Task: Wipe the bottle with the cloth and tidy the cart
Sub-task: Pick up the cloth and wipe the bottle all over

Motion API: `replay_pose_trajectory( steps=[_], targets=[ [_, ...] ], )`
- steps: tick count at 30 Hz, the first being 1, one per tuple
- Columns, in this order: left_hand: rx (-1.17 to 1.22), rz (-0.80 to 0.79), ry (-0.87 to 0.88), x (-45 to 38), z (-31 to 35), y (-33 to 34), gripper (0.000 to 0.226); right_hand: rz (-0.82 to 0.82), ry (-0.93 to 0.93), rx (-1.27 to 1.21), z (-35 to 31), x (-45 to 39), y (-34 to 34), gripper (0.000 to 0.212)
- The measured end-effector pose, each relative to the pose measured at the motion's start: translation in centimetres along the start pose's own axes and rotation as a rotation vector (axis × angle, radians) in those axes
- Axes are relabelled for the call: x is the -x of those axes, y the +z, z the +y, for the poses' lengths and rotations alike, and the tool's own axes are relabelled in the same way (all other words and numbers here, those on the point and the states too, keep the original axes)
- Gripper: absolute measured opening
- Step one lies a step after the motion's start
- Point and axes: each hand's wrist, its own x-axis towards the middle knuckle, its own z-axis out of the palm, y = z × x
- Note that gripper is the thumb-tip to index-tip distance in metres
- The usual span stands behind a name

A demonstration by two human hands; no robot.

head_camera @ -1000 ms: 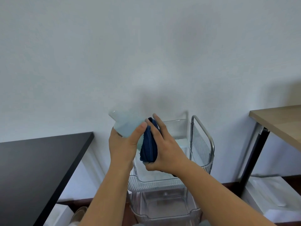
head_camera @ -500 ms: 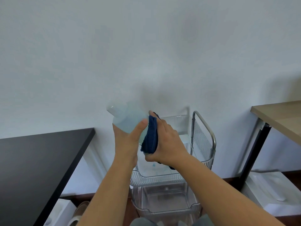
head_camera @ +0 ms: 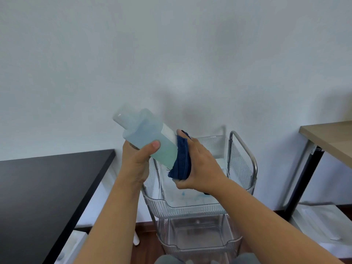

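A pale blue translucent bottle [head_camera: 148, 135] with a whitish cap is held tilted, cap up and to the left, above the cart. My left hand [head_camera: 137, 164] grips its body from below, thumb across the front. My right hand [head_camera: 198, 168] is closed around a dark blue cloth [head_camera: 181, 161] that wraps the bottle's lower end, which is hidden. Below both hands stands the clear plastic cart [head_camera: 190, 207] with a metal handle [head_camera: 245, 149] and stacked tiers; blue smears show on its top tray.
A black table [head_camera: 47, 191] stands at the left and a wooden table [head_camera: 331, 138] with a black leg at the right. White boxes lie on the floor under both tables. A white wall is right behind the cart.
The bottle has risen and more of its body shows. The cloth in my right hand has slid down toward the bottle's lower end. The view has moved a little closer.
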Motion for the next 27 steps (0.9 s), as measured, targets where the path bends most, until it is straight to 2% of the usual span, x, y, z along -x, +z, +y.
replay_pose_trajectory(
  steps=[4,7,12,15,17,19,24,27],
  targets=[
    [0.053,0.091,-0.038,-1.0,0.5,-0.4,0.087,0.007,-0.034,0.026,0.5,0.5,0.3,0.119],
    [0.082,0.187,-0.063,-1.6,0.5,-0.7,0.079,0.037,-0.042,0.015,0.8,0.6,0.7,0.114],
    [0.170,0.444,-0.117,-1.8,-0.5,-0.5,0.062,0.008,-0.076,0.172,1.3,1.3,1.4,0.110],
    [0.171,0.541,-0.199,-2.1,-0.8,-0.6,0.070,0.032,-0.130,0.188,1.9,2.3,1.9,0.099],
    [0.140,0.530,-0.258,-2.6,-0.8,-0.5,0.079,0.061,-0.135,0.165,1.8,2.7,2.3,0.094],
    [0.108,0.493,-0.289,-3.1,-0.8,-0.3,0.075,0.088,-0.127,0.162,1.7,2.8,2.6,0.092],
    [-0.110,0.287,-0.260,-1.3,-2.7,2.4,0.040,0.138,-0.110,0.177,1.0,1.5,2.3,0.094],
    [-0.046,0.231,-0.244,0.0,-4.0,3.4,0.055,0.160,-0.147,0.151,0.8,0.6,2.2,0.094]
  ],
)
